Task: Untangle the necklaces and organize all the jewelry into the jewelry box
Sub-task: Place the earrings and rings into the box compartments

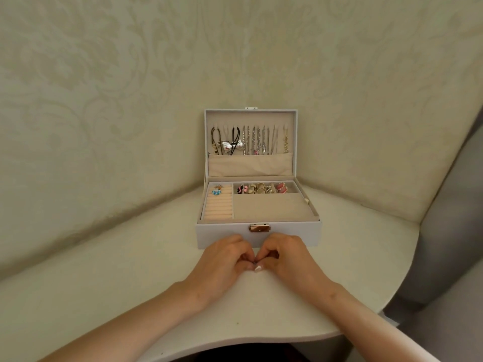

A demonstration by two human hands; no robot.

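Left hand [225, 258] and right hand [285, 257] meet on the table [117, 283] just before the open box [222, 233], fingers curled, tips touching; whether they pinch anything I cannot tell. Necklaces [252, 141] hang in the lid [249, 165]. Best work any small piece slowly, kept low
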